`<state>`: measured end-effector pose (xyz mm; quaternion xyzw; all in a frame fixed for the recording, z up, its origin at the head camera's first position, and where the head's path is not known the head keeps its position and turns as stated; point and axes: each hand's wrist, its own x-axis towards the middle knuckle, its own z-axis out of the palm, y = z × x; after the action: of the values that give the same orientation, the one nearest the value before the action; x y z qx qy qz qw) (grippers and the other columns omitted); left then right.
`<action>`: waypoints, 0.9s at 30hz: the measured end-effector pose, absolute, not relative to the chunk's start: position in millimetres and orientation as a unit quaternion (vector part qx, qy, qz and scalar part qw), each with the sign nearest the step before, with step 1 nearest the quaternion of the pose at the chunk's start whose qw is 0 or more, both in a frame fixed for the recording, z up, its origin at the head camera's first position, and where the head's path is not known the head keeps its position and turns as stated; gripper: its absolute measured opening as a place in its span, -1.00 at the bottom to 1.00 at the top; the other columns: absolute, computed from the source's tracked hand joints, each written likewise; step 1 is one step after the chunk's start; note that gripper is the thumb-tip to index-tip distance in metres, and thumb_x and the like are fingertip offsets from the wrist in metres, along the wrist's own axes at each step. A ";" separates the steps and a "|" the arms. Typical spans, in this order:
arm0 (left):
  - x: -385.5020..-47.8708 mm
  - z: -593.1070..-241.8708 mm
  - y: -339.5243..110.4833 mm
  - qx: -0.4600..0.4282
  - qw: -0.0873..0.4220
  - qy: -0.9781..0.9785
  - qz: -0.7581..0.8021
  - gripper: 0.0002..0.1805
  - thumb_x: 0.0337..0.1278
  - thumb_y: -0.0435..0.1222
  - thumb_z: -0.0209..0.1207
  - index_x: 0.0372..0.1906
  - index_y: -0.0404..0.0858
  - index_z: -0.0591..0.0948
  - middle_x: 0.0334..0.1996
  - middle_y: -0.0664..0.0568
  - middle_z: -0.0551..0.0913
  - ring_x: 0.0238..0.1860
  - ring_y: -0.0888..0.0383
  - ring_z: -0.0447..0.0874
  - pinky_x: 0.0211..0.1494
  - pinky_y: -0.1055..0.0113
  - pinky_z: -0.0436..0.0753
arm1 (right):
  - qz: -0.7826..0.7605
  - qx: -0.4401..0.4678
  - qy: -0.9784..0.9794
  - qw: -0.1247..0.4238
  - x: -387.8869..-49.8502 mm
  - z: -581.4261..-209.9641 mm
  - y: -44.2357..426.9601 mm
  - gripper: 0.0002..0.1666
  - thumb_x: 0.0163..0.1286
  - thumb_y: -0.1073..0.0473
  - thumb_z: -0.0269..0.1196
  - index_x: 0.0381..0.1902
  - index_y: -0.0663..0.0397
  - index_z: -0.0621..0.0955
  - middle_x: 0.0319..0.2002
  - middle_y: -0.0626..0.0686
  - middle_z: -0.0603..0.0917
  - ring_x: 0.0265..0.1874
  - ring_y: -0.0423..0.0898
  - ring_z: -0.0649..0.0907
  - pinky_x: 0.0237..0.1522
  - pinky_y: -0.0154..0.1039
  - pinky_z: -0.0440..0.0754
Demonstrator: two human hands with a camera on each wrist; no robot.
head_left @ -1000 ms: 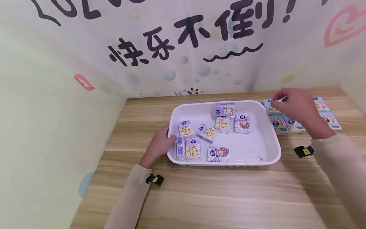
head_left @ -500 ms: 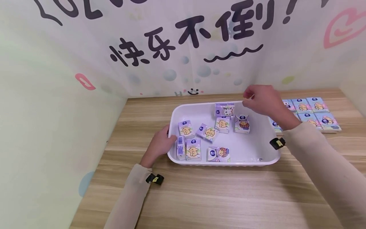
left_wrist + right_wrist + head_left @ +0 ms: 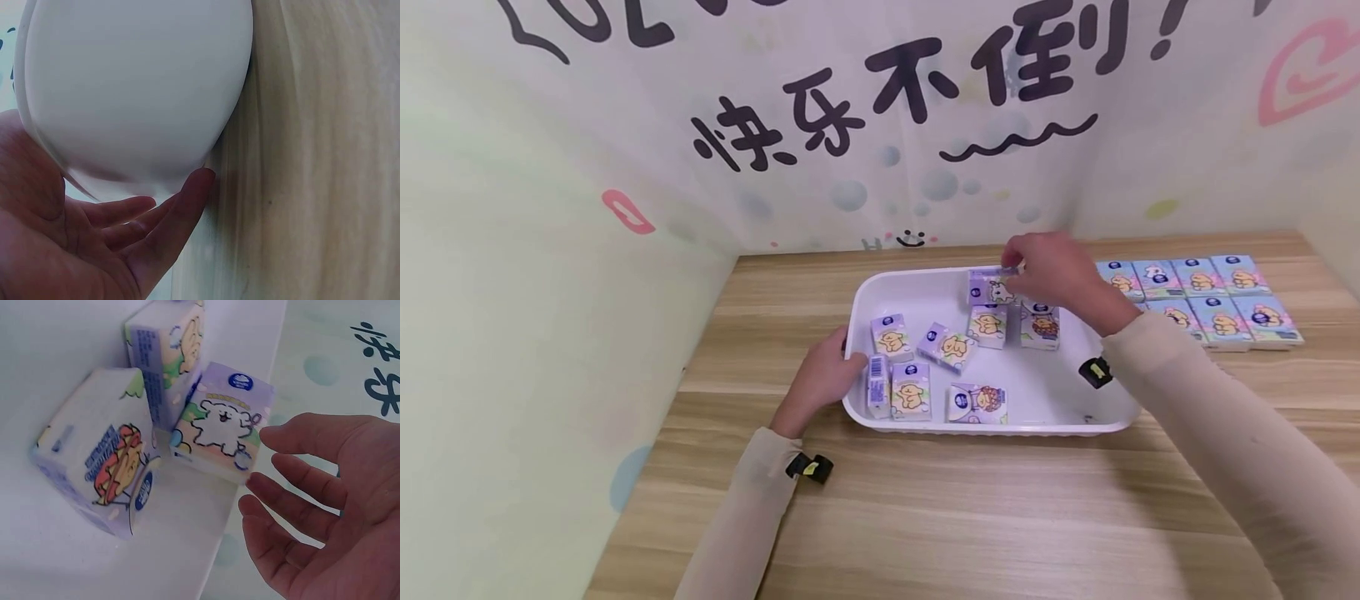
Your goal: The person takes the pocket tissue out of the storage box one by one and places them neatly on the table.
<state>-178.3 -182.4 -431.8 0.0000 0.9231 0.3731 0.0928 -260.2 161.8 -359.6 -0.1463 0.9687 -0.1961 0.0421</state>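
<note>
A white plastic tray [image 3: 1052, 396] holds several purple tissue packs with cartoon animals. My left hand [image 3: 820, 372] grips its left end; in the left wrist view the fingers [image 3: 165, 228] bend under the outer wall, and the thumb lies over the rim. My right hand [image 3: 1056, 268] is at the tray's back rim, beside a tissue pack with a white dog [image 3: 222, 422] that leans against the back wall. Its fingers are parted and lightly bent, with the thumb tip close to the pack; whether it touches cannot be told. Two more packs, one with a hot-dog figure [image 3: 115, 462], stand nearby.
Blue tissue packs [image 3: 1221, 317] lie in two rows on the wooden table [image 3: 970, 508], right of the tray. A printed cloth wall [image 3: 820, 200] rises behind the table. Other purple packs [image 3: 912, 392] sit in the tray's left half.
My right hand has moved left from the blue packs, across the tray's right rim, to the white-dog pack at the back. The left hand stays on the tray.
</note>
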 end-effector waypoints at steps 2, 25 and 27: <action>-178.4 -431.6 -181.8 -0.002 0.093 0.923 0.374 -0.30 0.50 -0.23 0.14 0.64 -0.35 0.40 0.34 -0.32 0.66 0.02 -0.15 0.82 -0.16 0.17 0.89 | -0.187 -0.145 0.971 0.041 -261.0 -362.2 157.8 -0.63 0.43 0.24 0.45 0.13 0.25 0.73 0.08 0.28 0.75 -0.02 0.24 0.65 0.11 0.19 0.72; -176.9 -428.9 -180.2 -0.011 0.102 0.922 0.374 -0.30 0.54 -0.23 0.13 0.68 -0.32 0.35 0.39 -0.31 0.62 0.07 -0.15 0.80 -0.12 0.15 0.90 | -0.145 -0.199 0.969 0.010 -258.7 -374.6 151.7 -0.62 0.42 0.21 0.51 0.15 0.15 0.72 0.03 0.21 0.79 -0.07 0.19 0.70 0.07 0.13 0.75; -177.1 -429.1 -180.3 -0.009 0.100 0.923 0.373 -0.30 0.54 -0.23 0.13 0.67 -0.32 0.36 0.39 -0.31 0.63 0.05 -0.15 0.81 -0.14 0.16 0.90 | -0.150 -0.202 0.968 0.013 -258.0 -374.5 154.2 -0.62 0.44 0.20 0.50 0.16 0.14 0.71 0.02 0.20 0.79 -0.07 0.17 0.70 0.06 0.11 0.76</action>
<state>-177.1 -180.3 -429.1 -0.0090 0.9225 0.3725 0.1005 -258.0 154.2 -374.5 -0.2016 0.9679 -0.1496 0.0128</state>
